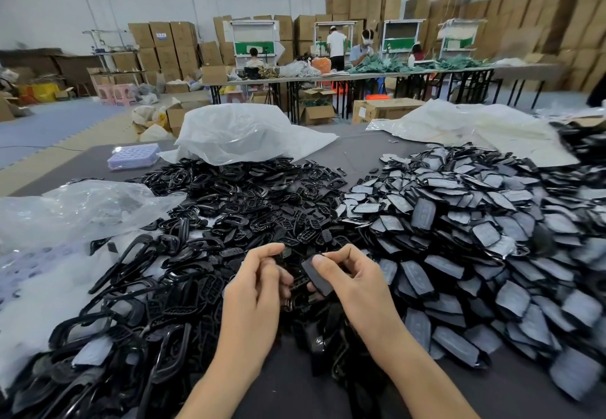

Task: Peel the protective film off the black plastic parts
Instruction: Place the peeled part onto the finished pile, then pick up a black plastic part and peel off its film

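Black plastic part (pixel 317 277) pinched by right hand (pixel 354 284), left hand (pixel 255 287) curled alongside.

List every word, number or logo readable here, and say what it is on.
No text can be read.
Blue label on a stacked cardboard box: too blurred.
White label on the floor carton: too small.
Pale emblem on a black part close to the camera: illegible.
Filmed part pinched in the right hand: no print visible.
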Motion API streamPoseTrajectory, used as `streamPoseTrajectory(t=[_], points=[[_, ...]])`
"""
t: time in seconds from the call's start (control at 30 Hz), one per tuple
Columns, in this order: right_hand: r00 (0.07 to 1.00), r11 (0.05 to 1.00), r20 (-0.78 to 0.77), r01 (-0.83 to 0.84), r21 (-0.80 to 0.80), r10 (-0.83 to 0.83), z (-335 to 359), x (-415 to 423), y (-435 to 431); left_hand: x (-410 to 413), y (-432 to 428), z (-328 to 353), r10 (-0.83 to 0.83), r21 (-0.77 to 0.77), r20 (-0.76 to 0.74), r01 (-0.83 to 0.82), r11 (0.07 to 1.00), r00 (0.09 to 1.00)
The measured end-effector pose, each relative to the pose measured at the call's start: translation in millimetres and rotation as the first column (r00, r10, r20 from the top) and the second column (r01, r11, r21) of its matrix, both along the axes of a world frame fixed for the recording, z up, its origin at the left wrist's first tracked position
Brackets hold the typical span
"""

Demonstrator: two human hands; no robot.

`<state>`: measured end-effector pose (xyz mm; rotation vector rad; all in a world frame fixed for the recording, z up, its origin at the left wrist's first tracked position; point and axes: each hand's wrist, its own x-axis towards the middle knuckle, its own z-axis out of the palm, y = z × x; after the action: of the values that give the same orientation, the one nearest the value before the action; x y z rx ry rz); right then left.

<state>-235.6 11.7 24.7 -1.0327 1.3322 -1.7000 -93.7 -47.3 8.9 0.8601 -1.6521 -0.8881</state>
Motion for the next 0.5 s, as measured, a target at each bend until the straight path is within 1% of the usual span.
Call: streamPoseTrajectory(t=[0.07, 0.17, 0.23, 0.3, 0.37, 0.43, 0.5], points=[[0.999, 1.000, 0.039, 0.015, 0.015, -0.016, 3.9, -2.3, 3.5, 3.3, 2.3, 0.8, -0.006, -0.032, 0.017, 0.006, 0.999, 1.000], [0.996, 0.999, 0.079, 0.028, 0.031, -0.030, 10.4, -4.1, 7.1, 5.7, 11.9, 3.0, -0.033, -0.120, 0.086, 0.044, 0.992, 0.996], [0.996, 0.999, 0.083, 0.026, 0.034, -0.028, 14.3, -5.6, 8.8, 6.5, 17.3, 5.9, -0.056, -0.241, 0.187, 0.101, 0.965, 0.981], [0.998, 0.999, 0.051, 0.025, 0.035, -0.027, 17.5, -8.3, 11.0, 5.9, 20.8, 11.2, -0.033, -0.394, 0.342, 0.175, 0.902, 0.939], [1.000, 0.999, -0.006, 0.026, 0.045, -0.025, 19.4, -11.8, 14.0, 5.8, 20.6, 20.4, 0.074, -0.528, 0.474, 0.216, 0.821, 0.877], [0.999, 0.997, -0.046, 0.002, 0.072, 0.001, 20.1, -14.9, 18.4, 6.0, 14.1, 28.9, 0.192, -0.658, 0.548, 0.278, 0.700, 0.814], [0.999, 0.996, -0.044, -0.022, 0.088, 0.026, 19.5, -16.9, 23.6, 7.6, 5.3, 35.5, 0.268, -0.716, 0.607, 0.368, 0.593, 0.748]])
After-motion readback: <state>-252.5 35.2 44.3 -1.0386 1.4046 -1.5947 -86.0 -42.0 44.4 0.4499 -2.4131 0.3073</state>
